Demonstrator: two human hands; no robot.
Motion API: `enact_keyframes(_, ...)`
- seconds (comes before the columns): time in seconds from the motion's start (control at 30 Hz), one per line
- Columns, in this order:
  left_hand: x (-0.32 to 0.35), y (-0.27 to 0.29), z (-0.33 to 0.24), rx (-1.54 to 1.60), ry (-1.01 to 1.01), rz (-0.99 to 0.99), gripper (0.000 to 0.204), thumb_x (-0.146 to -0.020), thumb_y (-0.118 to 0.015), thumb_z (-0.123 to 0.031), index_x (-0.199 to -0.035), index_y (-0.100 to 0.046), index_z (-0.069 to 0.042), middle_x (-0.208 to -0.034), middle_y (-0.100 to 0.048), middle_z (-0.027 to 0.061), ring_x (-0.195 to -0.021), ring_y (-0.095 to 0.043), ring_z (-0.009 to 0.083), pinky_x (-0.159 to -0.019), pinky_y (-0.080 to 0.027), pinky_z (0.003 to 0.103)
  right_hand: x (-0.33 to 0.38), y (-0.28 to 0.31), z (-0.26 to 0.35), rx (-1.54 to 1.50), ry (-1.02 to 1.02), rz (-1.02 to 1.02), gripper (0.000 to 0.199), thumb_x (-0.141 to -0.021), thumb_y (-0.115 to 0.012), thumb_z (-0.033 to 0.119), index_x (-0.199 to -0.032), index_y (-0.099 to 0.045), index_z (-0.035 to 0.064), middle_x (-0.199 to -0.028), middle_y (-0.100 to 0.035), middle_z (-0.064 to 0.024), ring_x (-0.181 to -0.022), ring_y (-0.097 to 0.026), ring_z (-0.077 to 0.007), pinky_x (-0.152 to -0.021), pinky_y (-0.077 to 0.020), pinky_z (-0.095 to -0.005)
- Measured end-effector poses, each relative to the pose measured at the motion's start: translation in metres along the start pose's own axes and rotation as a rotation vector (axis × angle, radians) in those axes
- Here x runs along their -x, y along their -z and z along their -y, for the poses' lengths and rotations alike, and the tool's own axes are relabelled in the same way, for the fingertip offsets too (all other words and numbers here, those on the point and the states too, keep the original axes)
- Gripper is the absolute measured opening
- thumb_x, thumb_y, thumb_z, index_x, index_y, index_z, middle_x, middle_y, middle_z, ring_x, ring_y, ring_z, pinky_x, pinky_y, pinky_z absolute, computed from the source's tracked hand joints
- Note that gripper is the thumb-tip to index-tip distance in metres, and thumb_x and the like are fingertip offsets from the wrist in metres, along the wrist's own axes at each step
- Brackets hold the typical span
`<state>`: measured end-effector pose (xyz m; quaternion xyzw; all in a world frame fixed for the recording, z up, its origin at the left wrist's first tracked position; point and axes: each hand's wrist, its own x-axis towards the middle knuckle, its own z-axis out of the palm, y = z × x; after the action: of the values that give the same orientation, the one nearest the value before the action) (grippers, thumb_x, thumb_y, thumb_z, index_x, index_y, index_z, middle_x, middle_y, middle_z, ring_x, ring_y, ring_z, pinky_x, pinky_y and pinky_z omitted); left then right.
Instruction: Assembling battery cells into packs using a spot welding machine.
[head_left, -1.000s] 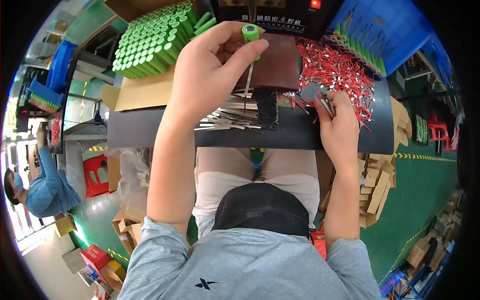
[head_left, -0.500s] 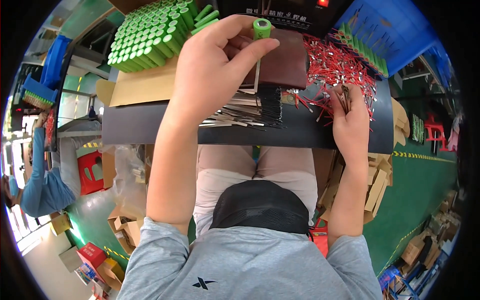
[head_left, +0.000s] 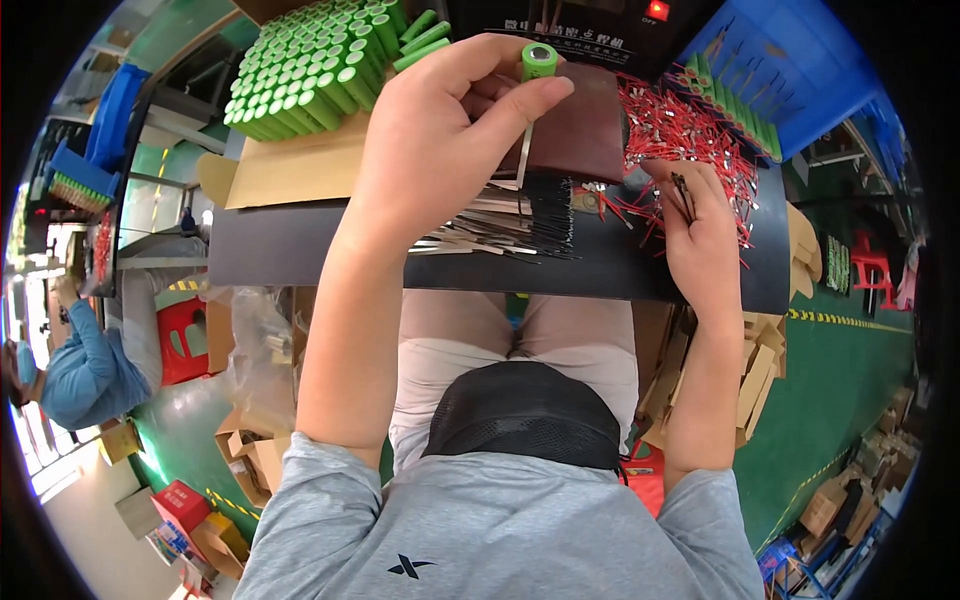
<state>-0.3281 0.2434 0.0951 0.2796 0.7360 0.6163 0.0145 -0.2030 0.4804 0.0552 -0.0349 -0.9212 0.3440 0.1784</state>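
Up by the machine, my left hand pinches a green cylindrical battery cell between thumb and fingers, one end facing up. A narrow pale metal strip hangs below the cell; where it joins is hidden by the hand. My right hand is closed around dark tweezers at the near edge of a pile of short red wires with silvery tabs. Its fingertips reach the wires; whether they grip one cannot be made out. Between the hands lies a bundle of black wires with metal strips.
Many green cells stand packed on cardboard at the far left. Cells with upright wires line a blue bin at the far right. A dark red pad lies before the black machine. Another person sits at left.
My left hand and the cell sit slightly further right, with the view shifted a little too. The fingers of my right hand have stretched toward the red wires, and the tweezers have tilted.
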Motion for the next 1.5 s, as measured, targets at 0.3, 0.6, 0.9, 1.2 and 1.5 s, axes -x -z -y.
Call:
enact_keyframes(0.3,0.001,0.0,0.002,-0.064,-0.03,-0.01,0.022,-0.097,-0.075,-0.011,-0.117,-0.074,-0.002,-0.085,-0.071,-0.0018,-0.075,-0.061,0.0034,-0.067,-0.049,0.02,-0.005,-0.004,-0.001,0.193,0.044,0.052,0.017,-0.096,-0.065,-0.002,-0.113,-0.067,-0.0009,-0.1,-0.065,-0.0132,-0.09,-0.065,-0.0302,-0.08,-0.051,-0.0359)
enact_keyframes(0.6,-0.003,-0.005,0.004,-0.121,-0.146,-0.128,0.031,-0.087,-0.084,-0.018,-0.107,-0.071,0.002,-0.08,-0.068,0.0083,-0.068,-0.064,0.0163,-0.065,-0.053,0.029,-0.03,0.003,0.057,-0.504,-0.187,-0.185,0.01,-0.1,-0.071,0.009,-0.107,-0.072,0.0015,-0.086,-0.065,0.0063,-0.067,-0.045,-0.0014,-0.061,-0.0382,-0.0216)
enact_keyframes(0.9,-0.002,-0.004,-0.001,-0.156,-0.042,-0.07,0.021,-0.097,-0.074,-0.01,-0.117,-0.073,-0.004,-0.084,-0.071,-0.0004,-0.074,-0.063,0.0054,-0.067,-0.052,0.023,-0.065,-0.025,0.094,-0.559,-0.078,-0.145,0.015,-0.101,-0.071,0.013,-0.114,-0.075,0.0057,-0.069,-0.055,0.0101,-0.055,-0.039,0.0012,-0.051,-0.0268,-0.0197)
enact_keyframes(1.2,-0.001,-0.003,-0.002,-0.211,-0.073,-0.074,0.023,-0.096,-0.074,-0.01,-0.118,-0.072,-0.002,-0.084,-0.073,0.0012,-0.074,-0.065,0.0068,-0.068,-0.053,0.024,-0.073,-0.034,0.09,-0.489,0.08,-0.275,0.015,-0.099,-0.075,0.015,-0.109,-0.077,0.0047,-0.074,-0.062,0.0093,-0.058,-0.042,0.002,-0.053,-0.0291,-0.0186)
enact_keyframes(1.5,-0.003,-0.006,0.003,-0.218,-0.113,-0.109,0.026,-0.091,-0.077,-0.014,-0.113,-0.072,-0.001,-0.081,-0.068,0.0062,-0.071,-0.063,0.016,-0.066,-0.052,0.03,-0.068,-0.027,0.095,-0.488,-0.018,-0.181,0.015,-0.098,-0.075,0.014,-0.109,-0.077,0.0026,-0.072,-0.064,0.0062,-0.052,-0.043,0.0008,-0.048,-0.0305,-0.0199)
